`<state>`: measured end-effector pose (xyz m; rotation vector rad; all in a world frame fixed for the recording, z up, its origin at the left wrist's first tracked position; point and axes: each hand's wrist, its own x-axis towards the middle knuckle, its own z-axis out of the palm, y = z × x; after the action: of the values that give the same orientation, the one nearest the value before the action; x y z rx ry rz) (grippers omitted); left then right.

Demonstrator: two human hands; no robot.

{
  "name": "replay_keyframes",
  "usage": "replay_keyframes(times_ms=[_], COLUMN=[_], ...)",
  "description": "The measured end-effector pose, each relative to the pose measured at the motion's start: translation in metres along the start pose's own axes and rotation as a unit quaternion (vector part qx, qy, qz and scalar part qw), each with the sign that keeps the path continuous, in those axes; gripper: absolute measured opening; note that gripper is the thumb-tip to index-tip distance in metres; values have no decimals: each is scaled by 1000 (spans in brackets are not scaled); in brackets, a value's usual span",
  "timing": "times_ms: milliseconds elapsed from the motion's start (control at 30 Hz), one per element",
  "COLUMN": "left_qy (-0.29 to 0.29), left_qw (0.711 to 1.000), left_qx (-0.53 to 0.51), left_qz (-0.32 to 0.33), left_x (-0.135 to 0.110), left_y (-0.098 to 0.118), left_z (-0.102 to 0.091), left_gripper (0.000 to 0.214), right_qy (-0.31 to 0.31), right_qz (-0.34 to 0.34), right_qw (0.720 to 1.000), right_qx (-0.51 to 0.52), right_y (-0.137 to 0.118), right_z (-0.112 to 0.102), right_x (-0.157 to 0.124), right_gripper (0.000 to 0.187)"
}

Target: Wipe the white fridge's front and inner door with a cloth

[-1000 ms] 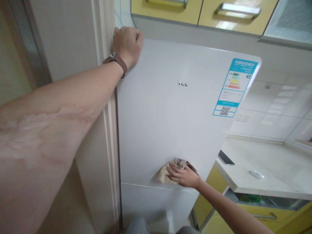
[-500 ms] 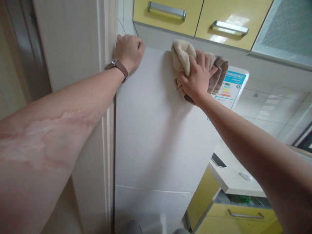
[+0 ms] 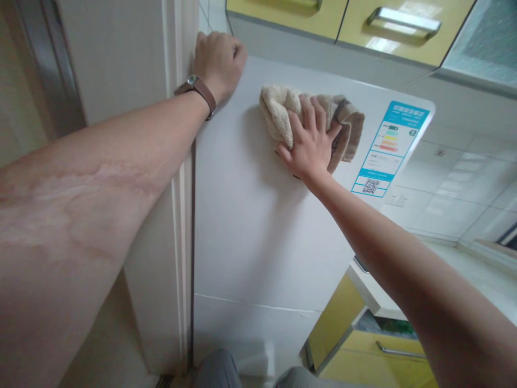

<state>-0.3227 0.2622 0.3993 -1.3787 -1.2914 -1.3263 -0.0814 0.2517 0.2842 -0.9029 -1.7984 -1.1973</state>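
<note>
Cloth [image 3: 278,110]: 1, beige, bunched; long axis left-right across upper fridge door [image 3: 250,215], loose brown-edged end pointing right toward energy label [image 3: 390,148].
Right hand [image 3: 309,145]: 1, fingers spread flat, pressing cloth against door.
Left hand [image 3: 220,56]: 1, curled in fist at door's top left corner; wristwatch [image 3: 197,89]: 1.
Change: cloth lower than half second ago; label now uncovered; fist unmoved.

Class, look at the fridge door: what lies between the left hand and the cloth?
Only bare white door. In the head view nothing lies between the left hand, at the door's top corner, and the cloth.
</note>
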Motion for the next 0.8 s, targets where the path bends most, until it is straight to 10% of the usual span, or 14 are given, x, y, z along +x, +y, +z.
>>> replay_keyframes(times_ms=[800], left_qy=[-12], left_qw=[1000], left_qx=[-20], left_qz=[-17], left_x=[0], left_y=[1], left_z=[2], left_gripper=[44], right_qy=[-71], right_qz=[-81], right_qw=[994], right_qx=[23], right_y=[-37], right_z=[7], right_x=[-48], right_gripper=[68])
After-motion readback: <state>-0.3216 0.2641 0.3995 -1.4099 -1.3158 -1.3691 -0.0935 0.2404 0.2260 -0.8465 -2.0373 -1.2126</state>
